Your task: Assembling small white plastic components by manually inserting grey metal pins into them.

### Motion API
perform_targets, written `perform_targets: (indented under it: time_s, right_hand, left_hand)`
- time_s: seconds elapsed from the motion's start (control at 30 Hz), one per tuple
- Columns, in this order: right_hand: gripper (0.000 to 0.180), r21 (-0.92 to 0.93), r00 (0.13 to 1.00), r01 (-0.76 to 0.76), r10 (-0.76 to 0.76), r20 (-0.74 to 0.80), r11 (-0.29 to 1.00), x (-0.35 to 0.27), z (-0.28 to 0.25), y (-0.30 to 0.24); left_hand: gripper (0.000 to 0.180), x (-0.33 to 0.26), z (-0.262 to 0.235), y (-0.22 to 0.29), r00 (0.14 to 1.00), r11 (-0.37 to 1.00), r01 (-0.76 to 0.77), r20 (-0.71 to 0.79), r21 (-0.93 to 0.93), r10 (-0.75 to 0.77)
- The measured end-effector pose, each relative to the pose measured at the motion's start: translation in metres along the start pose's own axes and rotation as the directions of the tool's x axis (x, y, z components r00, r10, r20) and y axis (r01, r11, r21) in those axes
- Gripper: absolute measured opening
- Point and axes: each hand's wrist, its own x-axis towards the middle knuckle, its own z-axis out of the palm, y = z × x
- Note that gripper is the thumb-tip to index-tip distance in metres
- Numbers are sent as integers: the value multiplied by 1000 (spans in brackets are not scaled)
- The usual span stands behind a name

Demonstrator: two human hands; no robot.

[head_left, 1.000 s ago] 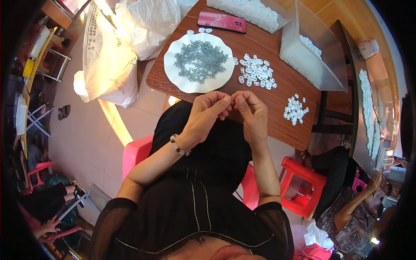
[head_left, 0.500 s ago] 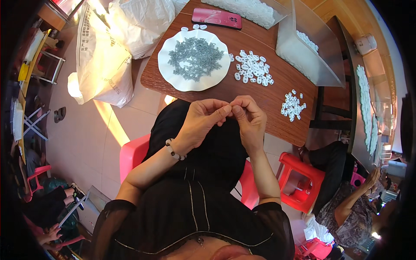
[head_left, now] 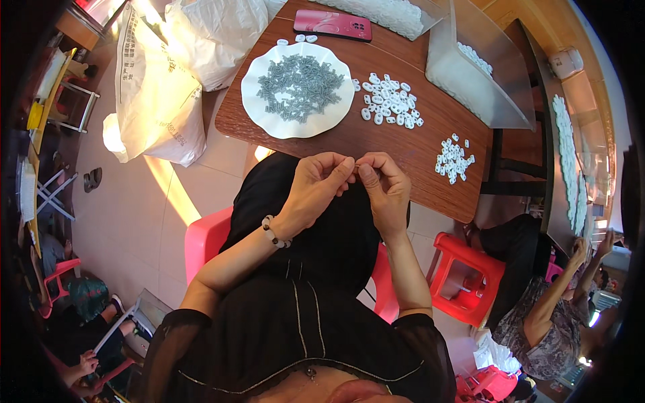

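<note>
Over my lap, just off the near edge of the brown table point(head_left: 295, 142), my left hand point(head_left: 317, 183) and my right hand point(head_left: 386, 191) meet fingertip to fingertip. Both are closed in a pinch, and what they hold is too small and too covered by fingers to make out. Beyond them stands a white scalloped plate point(head_left: 251, 101) bearing many small grey, tube-like pieces point(head_left: 302, 84). To its right lies a loose heap of small white oval plastic parts point(head_left: 393, 102). A smaller group of white parts point(head_left: 454, 160) is nearer the right table corner.
A pink phone point(head_left: 332, 25) lies at the far side. Clear-walled bins point(head_left: 463, 87) of white parts stand back right. White sacks point(head_left: 158, 101) are on the floor at left. A red stool point(head_left: 467, 274) and a co-worker's arm point(head_left: 547, 305) are at right.
My hands stay pinched together, with the fingertips slightly shifted. The table and its things sit a little higher and further left in the picture. The co-worker at right has raised their arms.
</note>
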Motion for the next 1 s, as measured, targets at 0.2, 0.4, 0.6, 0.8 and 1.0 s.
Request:
perform_targets:
  time_s: [0.2, 0.4, 0.6, 0.8, 1.0]
  right_hand:
    - [8, -393, 986, 158, -168, 10, 906, 2, -5, 1]
    - [6, -406, 977, 188, -212, -16, 895, 3, -7, 1]
    - [3, -510, 964, 260, -252, 87, 820, 10, -11, -9]
    - [8, -848, 935, 211, -353, 30, 486, 61, -48, -11]
    - [10, -951, 940, 193, -323, 108, 241, 86, -61, 1]
  left_hand:
    - [23, 1, 0, -1, 1000, 998, 28, -14, 61, -27]
    - [22, -1, 0, -2, 998, 998, 61, 15, -12, -61]
    - [18, -1, -8, 0, 993, 988, 117, 39, -97, -114]
    - [16, -1, -10, 4, 997, 996, 80, -11, -39, -81]
    - [15, -2, -9, 3, 1000, 999, 30, -2, -21, -30]
